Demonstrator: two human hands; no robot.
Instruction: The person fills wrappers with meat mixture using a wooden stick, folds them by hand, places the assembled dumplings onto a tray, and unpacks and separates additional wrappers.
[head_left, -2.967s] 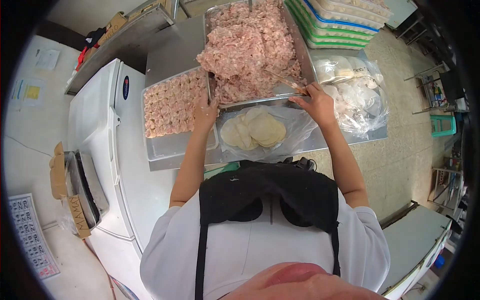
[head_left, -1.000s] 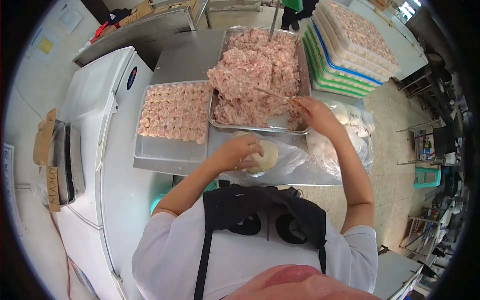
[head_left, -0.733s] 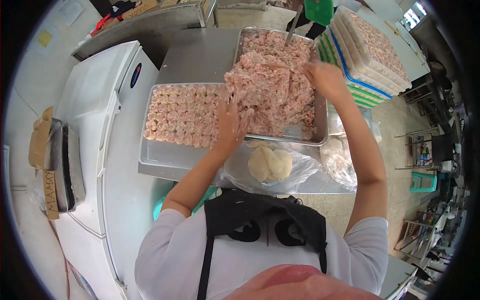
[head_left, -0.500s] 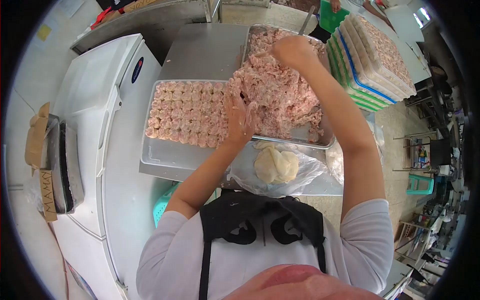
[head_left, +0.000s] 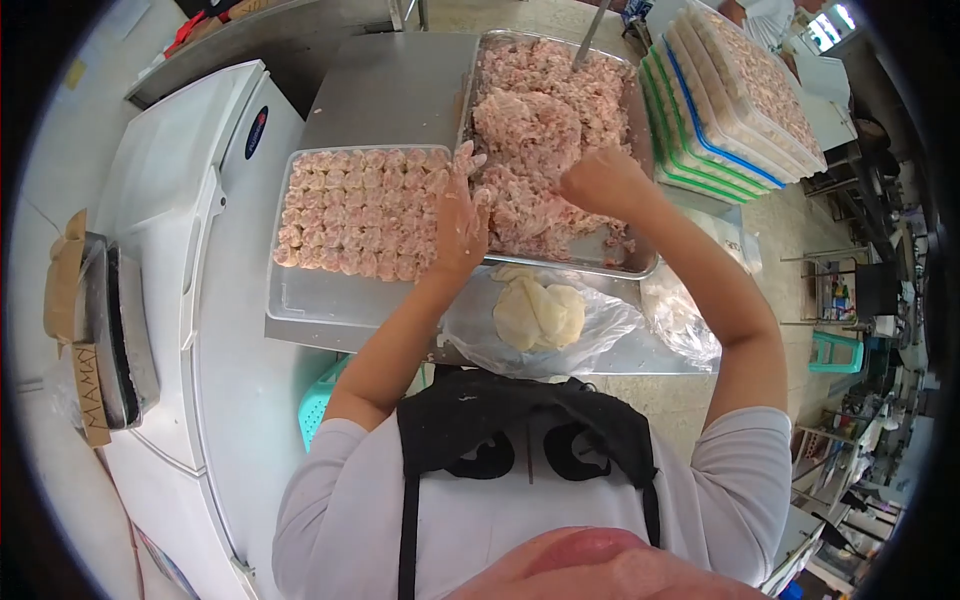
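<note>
My left hand (head_left: 461, 220) is smeared with bits of meat. Its fingers stretch out along the border between the dumpling tray and the meat tray. My right hand (head_left: 606, 184) is a closed fist at the raw ground meat (head_left: 528, 125); anything inside it is hidden. That meat is heaped in a deep metal tray (head_left: 645, 262), whose near right corner shows bare bottom. Left of it, rows of meat-topped dumplings (head_left: 355, 210) fill much of a clear plastic tray (head_left: 330, 303). A stack of pale round dough wrappers (head_left: 540, 312) lies on a plastic bag (head_left: 600, 335) before the metal tray.
Stacked plastic trays with green and blue rims (head_left: 715, 110) stand on the right. A metal handle (head_left: 592, 38) sticks up from the meat at the far side. A white chest freezer (head_left: 215, 130) borders the table on the left. Another plastic bag (head_left: 680, 310) sits at front right.
My right fist has come from the far side of the meat toward me. My left hand remains by the trays' border. The whole view has shifted slightly; the far person's green item has left view.
</note>
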